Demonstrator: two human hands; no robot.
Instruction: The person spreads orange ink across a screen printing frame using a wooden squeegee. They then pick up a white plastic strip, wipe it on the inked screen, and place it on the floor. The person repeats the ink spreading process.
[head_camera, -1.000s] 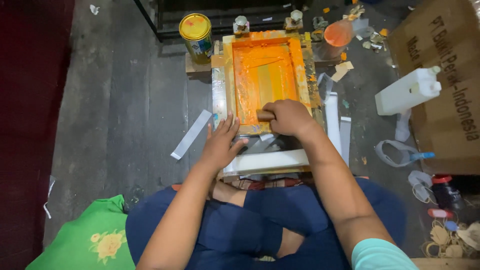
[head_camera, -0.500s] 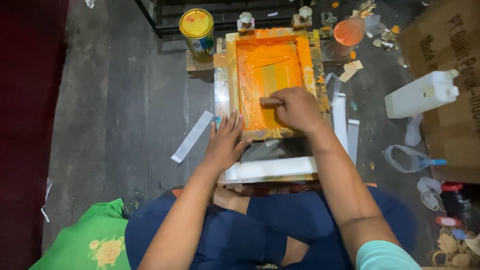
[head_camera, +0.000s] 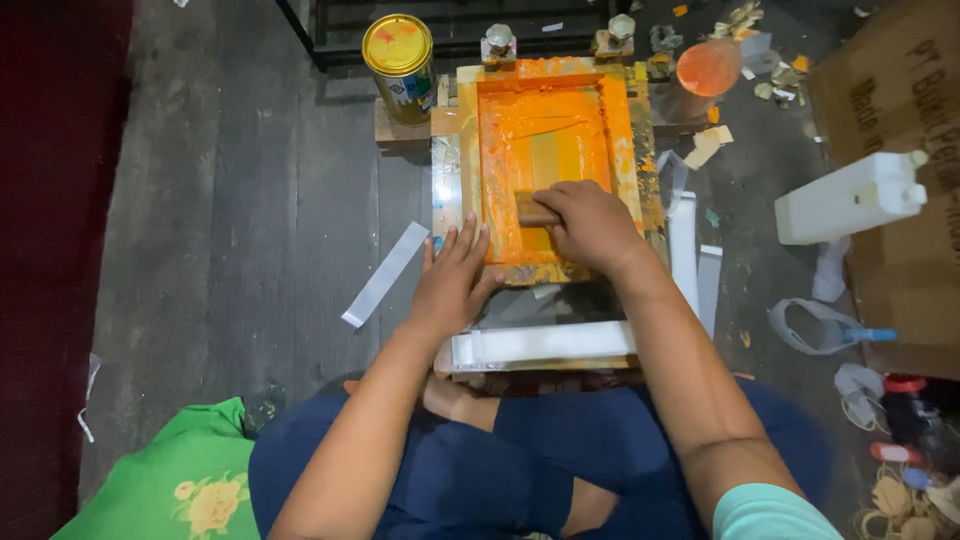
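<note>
A wooden printing screen frame (head_camera: 642, 170) smeared with orange ink lies flat on a low stand in front of me. My right hand (head_camera: 590, 222) is closed around a wooden squeegee (head_camera: 532, 210) that rests on the orange mesh near the frame's near end. My left hand (head_camera: 455, 275) lies flat, fingers spread, pressing on the frame's near left corner. A stack of white strips (head_camera: 540, 343) sits just below the frame, close to my crossed legs.
A yellow-lidded tin can (head_camera: 399, 55) stands at the frame's far left. An orange-stained cup (head_camera: 707, 68) and scraps lie far right. A white plastic jug (head_camera: 850, 197) and cardboard box (head_camera: 900, 110) are on the right. A loose white strip (head_camera: 385, 274) lies left; green cloth (head_camera: 165, 480) near left.
My right hand has pushed the squeegee a little farther up the screen, away from me. The left hand has stayed on the frame's corner.
</note>
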